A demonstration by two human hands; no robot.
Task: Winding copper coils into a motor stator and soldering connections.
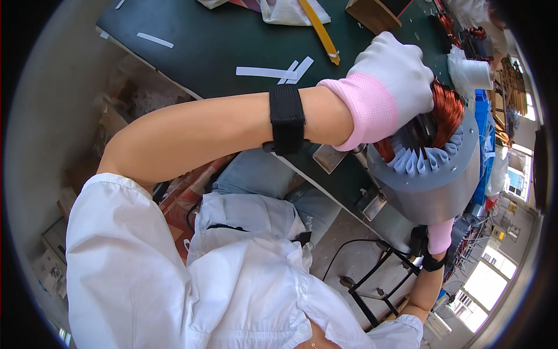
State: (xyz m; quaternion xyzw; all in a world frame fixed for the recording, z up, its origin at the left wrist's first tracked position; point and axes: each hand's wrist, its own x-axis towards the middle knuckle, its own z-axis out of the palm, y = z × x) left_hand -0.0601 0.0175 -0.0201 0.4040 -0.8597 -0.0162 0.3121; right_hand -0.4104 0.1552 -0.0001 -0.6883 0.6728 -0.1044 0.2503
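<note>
L hand (395, 72), white glove w/ pink cuff, is closed over the copper windings (447, 113) at the top of a grey motor stator (430, 180), fingers curled onto the coil, prob. to press or shape it. R hand (440, 232) is mostly hidden under the stator; only the pink cuff and black wrist strap show, so can't tell its grip, though it seems to prop the core from below. White paper slot liners (424, 160) fan out just below the L hand. Stator sits at the edge of the dark green table (215, 41). Beyond the L hand: white paper strips (273, 72), a yellow tool (319, 29).
</note>
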